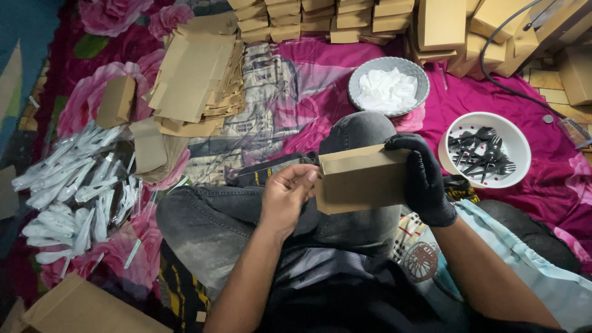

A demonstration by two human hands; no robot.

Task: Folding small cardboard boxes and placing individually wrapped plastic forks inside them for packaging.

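My right hand (425, 179), in a black glove, grips the right end of a small brown cardboard box (361, 179) held above my lap. At the box's left end my bare left hand (287, 194) pinches something dark at the open flap; I cannot tell exactly what it is. The box lies on its side between both hands, over my raised knee in grey jeans (364, 129).
A grey bowl of white napkins (387, 89) and a white bowl of black forks (487, 151) sit to the right. Flat brown box blanks (194, 80) lie at upper left, folded boxes (320, 18) stacked behind. Wrapped white cutlery (74, 191) is piled at left.
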